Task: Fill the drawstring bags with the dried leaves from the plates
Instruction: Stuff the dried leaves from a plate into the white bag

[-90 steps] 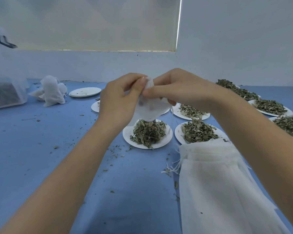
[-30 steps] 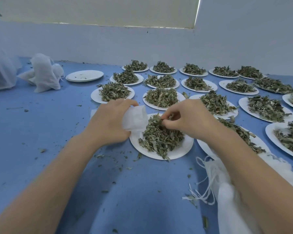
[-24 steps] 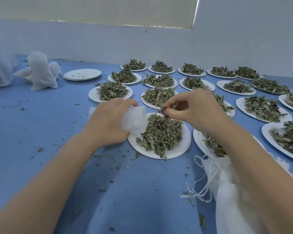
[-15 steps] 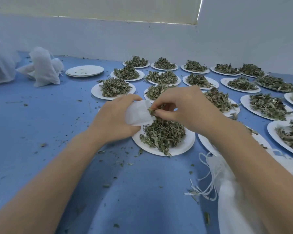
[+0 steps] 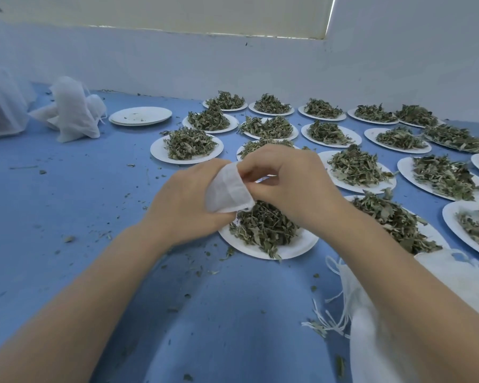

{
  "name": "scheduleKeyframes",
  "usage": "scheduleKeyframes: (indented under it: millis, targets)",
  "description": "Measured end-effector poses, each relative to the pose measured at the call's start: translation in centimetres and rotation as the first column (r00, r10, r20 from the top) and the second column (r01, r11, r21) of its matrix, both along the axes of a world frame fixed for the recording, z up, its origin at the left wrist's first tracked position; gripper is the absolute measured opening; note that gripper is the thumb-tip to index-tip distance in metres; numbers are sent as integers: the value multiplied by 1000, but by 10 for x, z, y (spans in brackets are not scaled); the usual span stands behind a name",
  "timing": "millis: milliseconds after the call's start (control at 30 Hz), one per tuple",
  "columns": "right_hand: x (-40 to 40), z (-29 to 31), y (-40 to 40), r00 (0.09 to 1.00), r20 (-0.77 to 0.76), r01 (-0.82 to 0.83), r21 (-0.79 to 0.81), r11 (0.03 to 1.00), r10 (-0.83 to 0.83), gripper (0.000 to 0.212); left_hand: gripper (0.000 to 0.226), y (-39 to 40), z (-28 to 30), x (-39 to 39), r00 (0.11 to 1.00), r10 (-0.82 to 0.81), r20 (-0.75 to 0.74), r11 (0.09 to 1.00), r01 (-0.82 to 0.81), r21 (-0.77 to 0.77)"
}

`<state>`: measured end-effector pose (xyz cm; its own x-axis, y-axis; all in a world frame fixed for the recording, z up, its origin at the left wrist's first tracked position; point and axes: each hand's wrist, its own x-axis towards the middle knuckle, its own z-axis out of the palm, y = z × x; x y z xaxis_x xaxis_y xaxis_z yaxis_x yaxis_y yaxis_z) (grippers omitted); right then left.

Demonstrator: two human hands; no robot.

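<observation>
Since half a second ago our right hand (image 5: 291, 186) has closed in from the leaf pile to the mouth of the drawstring bag (image 5: 228, 192), fingertips now pressed at its opening; whether they pinch leaves we cannot tell, the fingers hiding what lies between them. Left hand (image 5: 186, 200): wrapped around the small white bag, gripping it from the left and below, mouth turned toward the right hand. Bag position: raised just above the near plate (image 5: 296, 247), over that plate's far left edge. Near plate: white, round, bearing a heap of dried leaves (image 5: 266, 228) that reaches to its near rim. Further plates of leaves: we count several rows running back and to the right across the blue table (image 5: 67, 205), the nearest neighbour (image 5: 187, 149) lying left of and beyond our hands. Empty plates (image 5: 140, 116): a small stack, far left of the rows, with a few crumbs on top. Filled bags (image 5: 72, 111): a white cluster left of that stack. Spare bags (image 5: 371, 341): a flat white pile at lower right, partly under our right forearm, loose drawstrings trailing to its left. Leaf fragments: scattered over the table around the near plate.
</observation>
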<state>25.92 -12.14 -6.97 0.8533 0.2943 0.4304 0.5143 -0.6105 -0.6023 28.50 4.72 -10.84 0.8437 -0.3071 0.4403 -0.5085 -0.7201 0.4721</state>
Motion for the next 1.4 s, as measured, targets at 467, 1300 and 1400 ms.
scheduleKeyframes:
  millis: [467, 1300, 1400]
  targets:
    - [6, 0, -32, 936, -216, 106, -577, 810, -276, 34, 62, 8, -4, 6, 997, 62, 39, 981, -69, 181]
    - [0, 20, -22, 978, 190, 149, -343, 928, -87, 13, 65, 8, -8, 12, 992, 111, 58, 976, -120, 180]
    - [2, 11, -14, 980, 194, 108, -353, 929, -40, 13, 64, 5, -6, 9, 994, 94, 63, 982, -103, 156]
